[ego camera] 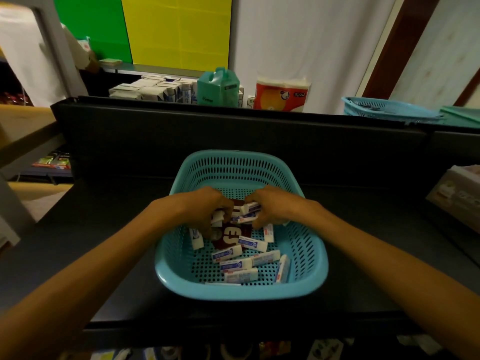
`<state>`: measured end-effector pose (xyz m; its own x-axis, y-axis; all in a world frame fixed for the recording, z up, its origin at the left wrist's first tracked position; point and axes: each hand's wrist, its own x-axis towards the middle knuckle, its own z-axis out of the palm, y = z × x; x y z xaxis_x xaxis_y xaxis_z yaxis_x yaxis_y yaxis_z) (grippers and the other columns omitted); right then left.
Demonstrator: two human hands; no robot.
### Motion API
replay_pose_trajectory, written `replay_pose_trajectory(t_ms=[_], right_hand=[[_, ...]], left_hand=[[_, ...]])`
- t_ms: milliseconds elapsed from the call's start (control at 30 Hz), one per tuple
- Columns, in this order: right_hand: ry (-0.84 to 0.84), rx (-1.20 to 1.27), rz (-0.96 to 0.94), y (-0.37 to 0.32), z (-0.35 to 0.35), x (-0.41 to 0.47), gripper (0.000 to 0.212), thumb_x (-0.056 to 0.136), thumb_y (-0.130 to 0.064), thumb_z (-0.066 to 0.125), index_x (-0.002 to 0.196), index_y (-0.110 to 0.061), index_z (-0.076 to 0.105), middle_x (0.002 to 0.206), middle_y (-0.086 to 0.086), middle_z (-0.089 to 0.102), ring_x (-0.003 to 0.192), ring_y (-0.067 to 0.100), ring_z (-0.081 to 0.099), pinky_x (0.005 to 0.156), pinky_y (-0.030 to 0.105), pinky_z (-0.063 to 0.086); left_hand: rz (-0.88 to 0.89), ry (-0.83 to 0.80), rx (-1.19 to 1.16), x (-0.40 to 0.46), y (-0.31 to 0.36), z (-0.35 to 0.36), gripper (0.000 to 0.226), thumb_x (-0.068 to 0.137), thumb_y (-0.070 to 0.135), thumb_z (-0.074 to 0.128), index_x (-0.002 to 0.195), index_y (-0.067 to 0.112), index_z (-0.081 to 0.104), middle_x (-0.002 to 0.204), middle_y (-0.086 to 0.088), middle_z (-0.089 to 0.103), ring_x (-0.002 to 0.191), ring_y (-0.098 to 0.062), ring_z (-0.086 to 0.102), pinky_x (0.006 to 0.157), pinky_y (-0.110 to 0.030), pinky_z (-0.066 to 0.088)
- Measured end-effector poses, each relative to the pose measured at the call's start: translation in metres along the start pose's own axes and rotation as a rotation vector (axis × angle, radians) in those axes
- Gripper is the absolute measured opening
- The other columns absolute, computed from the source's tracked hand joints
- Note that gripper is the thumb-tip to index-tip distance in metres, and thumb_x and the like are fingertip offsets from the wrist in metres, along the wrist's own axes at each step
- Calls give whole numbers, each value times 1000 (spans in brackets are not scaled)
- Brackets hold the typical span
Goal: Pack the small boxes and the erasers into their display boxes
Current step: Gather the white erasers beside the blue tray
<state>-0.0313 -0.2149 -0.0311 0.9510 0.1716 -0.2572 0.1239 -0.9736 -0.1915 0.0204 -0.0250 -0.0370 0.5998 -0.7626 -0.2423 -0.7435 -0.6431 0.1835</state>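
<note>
Head cam: both hands are in the perforated turquoise plastic basket (241,287) on a dark grey shelf (363,255). Left hand (207,206) and right hand (270,203) each pinch white sleeved erasers (241,263); more lie loose inside. Green and yellow panels (155,29) sit behind.

left hand (207,203): bare, no glove, no ring seen | right hand (270,203): bare, no glove | forearms: bare to frame edge, no sleeves, watch or bands | fingers (255,224): blurred, nails unclear, probably unadorned
</note>
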Motion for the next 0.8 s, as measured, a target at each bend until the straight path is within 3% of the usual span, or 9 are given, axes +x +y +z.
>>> replay_pose_trajectory(t_ms=[300,800], right_hand=[[30,29,32,0,-2,2,36,75,-29,78,107,-23,64,95,-8,60,88,11,57,73,28,45],[7,123,82,-7,-1,5,34,73,-19,79,104,-20,65,99,-3,66,88,13,61,74,27,50]], left_hand=[[16,86,-32,-3,-6,-6,48,62,25,83,99,35,54,100,15,47,95,-9,51,82,-31,52],[60,132,-66,-5,-14,-3,52,59,27,85,99,39,53,99,16,45,93,-9,50,81,-32,53]])
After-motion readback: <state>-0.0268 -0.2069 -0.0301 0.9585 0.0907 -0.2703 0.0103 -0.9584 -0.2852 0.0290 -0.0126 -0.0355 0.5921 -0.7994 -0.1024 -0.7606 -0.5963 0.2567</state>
